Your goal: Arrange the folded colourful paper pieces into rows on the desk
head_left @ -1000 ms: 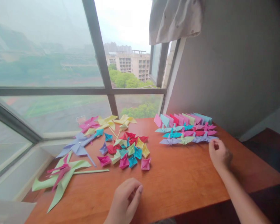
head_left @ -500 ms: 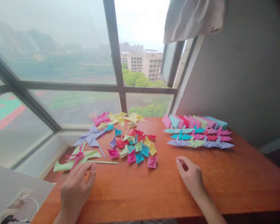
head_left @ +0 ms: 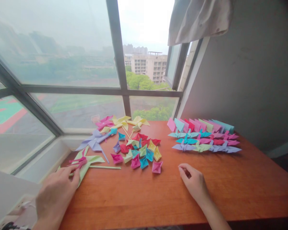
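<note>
My left hand (head_left: 56,191) reaches over the table's left side, its thumb and fingers closing at the lower end of a magenta folded-paper figure (head_left: 81,160). That figure has thin wing-like strips and lies on a light green paper pinwheel (head_left: 93,159), partly covered by my hand. From the pinwheel a green paper stick (head_left: 105,167) points right. My right hand (head_left: 194,180) rests on the bare wood with thumb and fingers curled together, holding nothing visible. Between the hands sits a cluster of small paper boats (head_left: 142,150) in several colours, with a pink one (head_left: 156,167) nearest me.
Behind lie a lavender pinwheel (head_left: 94,140), a magenta pinwheel (head_left: 105,123) and yellow pinwheels (head_left: 138,121). Rows of paper cranes (head_left: 201,140) and upright folded pieces (head_left: 192,124) stand at the right. Windows (head_left: 74,111) border the wooden table (head_left: 163,201); a socket (head_left: 16,210) is lower left.
My left hand has moved left and down, and its fingertips have come to the magenta paper figure. My right hand has shifted only slightly.
</note>
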Demonstrator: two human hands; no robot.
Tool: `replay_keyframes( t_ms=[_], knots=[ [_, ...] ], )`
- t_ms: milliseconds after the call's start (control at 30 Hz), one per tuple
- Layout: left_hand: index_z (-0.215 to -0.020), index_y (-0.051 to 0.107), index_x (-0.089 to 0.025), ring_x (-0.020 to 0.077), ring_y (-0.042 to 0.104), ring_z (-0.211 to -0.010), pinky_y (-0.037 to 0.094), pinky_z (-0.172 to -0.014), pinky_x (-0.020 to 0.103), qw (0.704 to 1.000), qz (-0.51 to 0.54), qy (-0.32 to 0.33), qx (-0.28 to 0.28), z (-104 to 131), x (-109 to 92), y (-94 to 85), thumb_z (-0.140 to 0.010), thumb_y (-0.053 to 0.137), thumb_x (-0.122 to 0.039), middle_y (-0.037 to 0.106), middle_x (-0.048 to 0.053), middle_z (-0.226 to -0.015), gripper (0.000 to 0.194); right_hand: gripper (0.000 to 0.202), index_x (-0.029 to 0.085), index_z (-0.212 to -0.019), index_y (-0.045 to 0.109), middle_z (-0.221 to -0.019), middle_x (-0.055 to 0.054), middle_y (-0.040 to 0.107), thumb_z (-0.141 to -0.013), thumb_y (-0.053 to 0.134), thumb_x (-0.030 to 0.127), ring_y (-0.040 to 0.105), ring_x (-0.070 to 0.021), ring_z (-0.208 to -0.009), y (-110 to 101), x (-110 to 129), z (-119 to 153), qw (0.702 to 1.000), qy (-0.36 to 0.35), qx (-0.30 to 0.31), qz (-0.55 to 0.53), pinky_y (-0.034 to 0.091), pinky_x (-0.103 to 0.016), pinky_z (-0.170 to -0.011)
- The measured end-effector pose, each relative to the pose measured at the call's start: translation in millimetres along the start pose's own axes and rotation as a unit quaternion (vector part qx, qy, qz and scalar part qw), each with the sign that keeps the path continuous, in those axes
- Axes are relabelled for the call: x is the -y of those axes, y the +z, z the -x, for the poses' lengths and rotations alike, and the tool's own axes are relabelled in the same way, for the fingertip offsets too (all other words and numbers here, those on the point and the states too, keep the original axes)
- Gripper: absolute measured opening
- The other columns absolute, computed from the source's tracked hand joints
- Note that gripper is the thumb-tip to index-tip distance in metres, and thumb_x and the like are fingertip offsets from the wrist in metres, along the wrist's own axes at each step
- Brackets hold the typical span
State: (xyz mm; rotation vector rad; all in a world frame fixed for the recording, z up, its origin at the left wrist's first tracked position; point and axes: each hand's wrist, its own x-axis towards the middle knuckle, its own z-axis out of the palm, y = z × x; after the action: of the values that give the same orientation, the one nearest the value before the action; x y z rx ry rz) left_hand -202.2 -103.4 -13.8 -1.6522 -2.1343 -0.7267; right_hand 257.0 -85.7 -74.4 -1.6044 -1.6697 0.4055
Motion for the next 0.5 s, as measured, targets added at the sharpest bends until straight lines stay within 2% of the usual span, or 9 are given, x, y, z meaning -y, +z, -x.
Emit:
replay_keyframes(
  t_ms=[100,167,267,400,500],
  knots=[
    [-0.089,0.067,-0.018,0.0211,0.056,-0.071,0.037,-0.061,0.028,0.993,-0.108,0.038,-0.034,1,0,3.9,-0.087,0.045,-0.034,0.068,0.007,-0.087,0.028,0.03,0.022,-0.085,0.069,-0.07,-0.003,0.069,-0.09,0.048,0.042,0.064,-0.0184,-0.062,0,0,0,1.0,0.006,0.005,-0.005,0.051,-0.027,-0.06],
    [-0.092,0.066,-0.019,0.0192,0.058,-0.072,0.038,-0.061,0.026,0.991,-0.096,0.038,-0.088,2,-8,3.2,-0.088,0.046,-0.035,0.069,0.004,-0.089,0.027,0.029,0.022,-0.084,0.069,-0.069,-0.002,0.068,-0.09,0.049,0.042,0.064,-0.0182,-0.061,0,0,0,1.0,0.01,0.006,-0.01,0.051,-0.027,-0.059],
    [-0.094,0.066,-0.018,0.0173,0.059,-0.072,0.043,-0.067,0.027,0.992,-0.013,0.04,-0.122,3,-34,-1.3,-0.088,0.05,-0.033,0.069,0.004,-0.093,0.022,0.028,0.021,-0.084,0.069,-0.069,-0.002,0.068,-0.09,0.05,0.041,0.064,-0.0178,-0.06,1,0,0,1.0,0.015,0.0,-0.016,0.05,-0.026,-0.059],
    [-0.092,0.063,-0.017,0.0139,0.056,-0.064,0.045,-0.067,0.026,0.982,0.163,0.039,-0.088,9,-83,-3.1,-0.088,0.054,-0.028,0.067,0.003,-0.084,0.015,0.025,0.021,-0.086,0.069,-0.07,-0.002,0.069,-0.09,0.051,0.038,0.064,-0.0176,-0.061,1,0,0,0.999,0.005,-0.025,-0.019,0.051,-0.026,-0.06],
    [-0.091,0.063,-0.019,0.0126,0.054,-0.058,0.045,-0.061,0.023,0.963,0.243,0.098,-0.061,15,-119,2.8,-0.087,0.057,-0.025,0.064,0.0,-0.074,0.01,0.022,0.02,-0.088,0.068,-0.076,-0.004,0.07,-0.091,0.051,0.034,0.065,-0.0174,-0.065,2,7,5,0.998,-0.029,-0.053,-0.031,0.052,-0.026,-0.061]
  ],
)
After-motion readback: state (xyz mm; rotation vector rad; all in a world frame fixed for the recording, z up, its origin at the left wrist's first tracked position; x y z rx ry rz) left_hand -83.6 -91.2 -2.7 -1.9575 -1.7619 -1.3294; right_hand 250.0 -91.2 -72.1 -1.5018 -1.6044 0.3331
